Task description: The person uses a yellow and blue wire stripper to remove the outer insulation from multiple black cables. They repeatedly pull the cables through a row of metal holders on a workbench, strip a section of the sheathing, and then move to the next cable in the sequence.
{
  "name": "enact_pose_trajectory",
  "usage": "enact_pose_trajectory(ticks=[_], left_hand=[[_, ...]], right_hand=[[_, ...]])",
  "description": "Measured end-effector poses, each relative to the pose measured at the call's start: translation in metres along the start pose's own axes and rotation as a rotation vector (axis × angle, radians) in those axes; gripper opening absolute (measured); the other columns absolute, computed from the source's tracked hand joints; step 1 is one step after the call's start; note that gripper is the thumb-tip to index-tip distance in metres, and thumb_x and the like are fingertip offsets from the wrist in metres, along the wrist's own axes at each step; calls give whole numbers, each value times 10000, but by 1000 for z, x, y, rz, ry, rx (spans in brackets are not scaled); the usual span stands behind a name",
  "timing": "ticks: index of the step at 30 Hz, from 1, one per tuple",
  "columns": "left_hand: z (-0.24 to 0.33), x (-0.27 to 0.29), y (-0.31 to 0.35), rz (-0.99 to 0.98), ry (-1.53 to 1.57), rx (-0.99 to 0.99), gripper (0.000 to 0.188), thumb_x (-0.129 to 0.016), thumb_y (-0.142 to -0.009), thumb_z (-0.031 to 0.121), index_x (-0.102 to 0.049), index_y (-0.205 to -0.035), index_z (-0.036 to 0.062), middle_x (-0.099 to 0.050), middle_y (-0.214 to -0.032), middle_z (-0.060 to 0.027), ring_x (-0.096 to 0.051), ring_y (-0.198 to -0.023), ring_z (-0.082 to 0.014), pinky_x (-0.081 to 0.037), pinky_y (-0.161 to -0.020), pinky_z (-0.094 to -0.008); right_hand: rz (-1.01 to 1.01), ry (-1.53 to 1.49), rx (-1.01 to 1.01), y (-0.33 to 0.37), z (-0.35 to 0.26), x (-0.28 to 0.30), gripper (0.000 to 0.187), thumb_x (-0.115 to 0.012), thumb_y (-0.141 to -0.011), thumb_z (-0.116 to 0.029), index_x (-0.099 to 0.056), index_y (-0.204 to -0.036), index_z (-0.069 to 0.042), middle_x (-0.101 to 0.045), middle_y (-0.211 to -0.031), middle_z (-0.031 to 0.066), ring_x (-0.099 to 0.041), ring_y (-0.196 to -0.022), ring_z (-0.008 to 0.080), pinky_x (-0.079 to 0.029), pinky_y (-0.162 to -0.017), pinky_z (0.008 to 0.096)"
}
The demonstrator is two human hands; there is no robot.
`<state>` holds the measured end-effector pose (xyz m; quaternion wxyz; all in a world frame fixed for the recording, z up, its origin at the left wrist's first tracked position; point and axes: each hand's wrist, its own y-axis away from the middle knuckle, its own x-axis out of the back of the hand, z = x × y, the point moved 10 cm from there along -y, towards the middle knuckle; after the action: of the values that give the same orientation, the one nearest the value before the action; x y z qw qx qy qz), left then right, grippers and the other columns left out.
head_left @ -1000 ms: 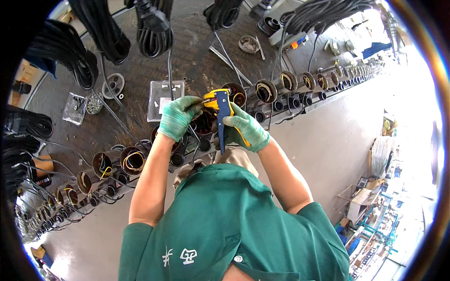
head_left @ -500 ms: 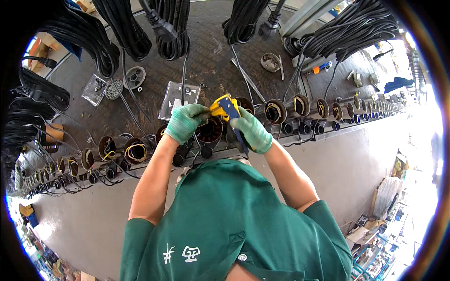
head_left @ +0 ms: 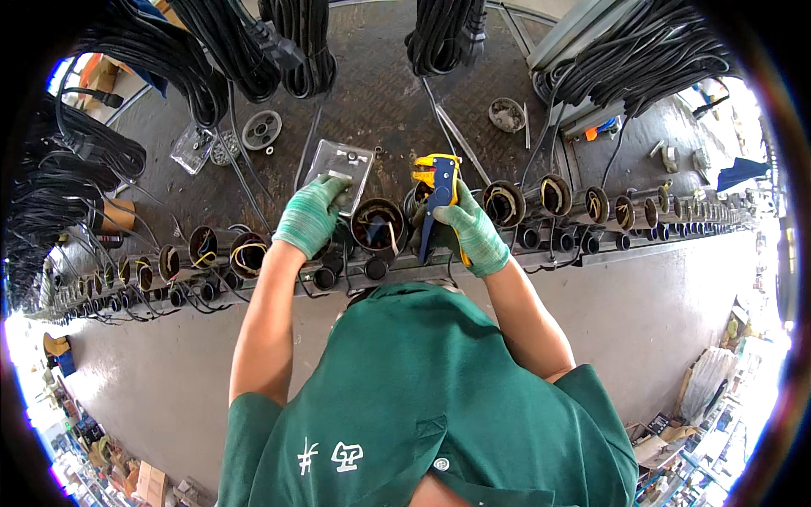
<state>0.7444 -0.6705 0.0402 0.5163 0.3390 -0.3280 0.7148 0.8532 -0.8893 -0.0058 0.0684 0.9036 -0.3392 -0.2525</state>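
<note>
My right hand (head_left: 476,231), in a green glove, grips a blue and yellow wire stripper (head_left: 439,196), held with its yellow jaws pointing away from me. In a matching glove, my left hand (head_left: 311,218) is at the near edge of a clear plastic tray (head_left: 359,166) with small parts in it. Its fingers are curled together; whatever they hold is hidden. Between my hands a round metal motor housing (head_left: 378,226) faces up, its opening showing windings and pale wires. Another housing is partly hidden behind the stripper.
Rows of similar housings (head_left: 247,255) with yellow wires line the bench (head_left: 389,118) edge on both sides. Coiled black cables (head_left: 300,51) hang above the bench. A round dish (head_left: 507,115) of small parts, a grey ring (head_left: 262,129) and a metal strip (head_left: 465,145) lie farther back.
My hands have moved apart. The left has gone down and left from the stripper's jaws to the tray edge; the right has shifted right with the stripper, uncovering the housing's wires.
</note>
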Motion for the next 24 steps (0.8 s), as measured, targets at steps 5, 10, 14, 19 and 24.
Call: enact_pose_trajectory(ticks=[5,10,14,19,24], left_hand=[[4,1,12,-173,-133,23,285,-628,-916,-1,-726,-1180,43,-715,-1127,-190,-685,-1003,-423,-559,-882,-482],[32,-7,13,-336,-205,-83,272,-747,-882,181,-747,-1130,69,-714,-1046,-178,-690,-954,-398,-551,-867,-489],[57,-6,20,-223,-144,-187,234,-790,-863,238,-765,-1012,59,-725,-988,-162,-685,-896,-392,-544,-852,-485],[38,-30,17,-242,-131,-10,198,-760,-895,213,-759,-1013,54,-720,-922,-177,-686,-894,-412,-539,-805,-492],[20,-14,13,43,50,102,175,-720,-936,150,-727,-1045,13,-721,-1004,-227,-695,-936,-437,-552,-810,-474]], right_hand=[[12,-72,-86,26,7,-7,683,-640,-904,-109,-362,-1528,-84,-684,-1063,178,-738,-894,310,-657,-782,473],[50,-104,-141,47,7,0,619,-618,-924,-115,-357,-1483,-73,-678,-1049,203,-749,-854,337,-660,-746,495],[63,-105,-125,53,12,9,631,-638,-919,-128,-360,-1483,-73,-681,-1052,202,-753,-849,340,-661,-748,494],[63,-108,-152,60,15,6,664,-661,-911,-143,-350,-1493,-74,-684,-1062,204,-755,-839,336,-663,-756,479],[59,-85,-122,57,20,6,703,-654,-909,-131,-326,-1529,-73,-686,-1072,196,-752,-856,321,-657,-776,467]])
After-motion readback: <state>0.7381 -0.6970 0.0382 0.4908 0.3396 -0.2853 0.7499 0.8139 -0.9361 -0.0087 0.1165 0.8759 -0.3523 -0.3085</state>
